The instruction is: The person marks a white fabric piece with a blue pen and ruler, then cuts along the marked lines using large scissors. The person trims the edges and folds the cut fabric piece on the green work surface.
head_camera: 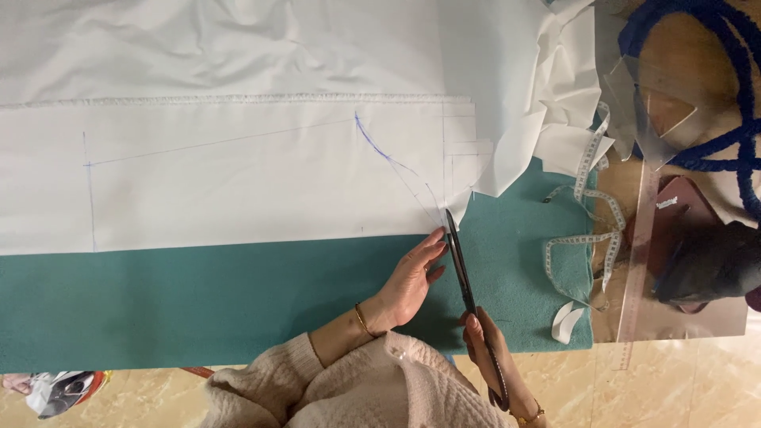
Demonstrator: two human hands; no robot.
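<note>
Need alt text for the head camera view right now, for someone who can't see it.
The person's right hand holds black scissors, tips at the lower edge of white fabric marked with blue lines, while the left hand rests fingertips at that edge. The fabric lies on a teal table cover, with a white measuring tape to the right.

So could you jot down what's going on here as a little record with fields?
Left hand: fingers flat at the edge of the white fabric with blue drawn lines
Right hand: holds long black scissors, tips at the fabric corner
Surface: teal felt table cover
Nearby: white measuring tape, clear plastic ruler
</note>
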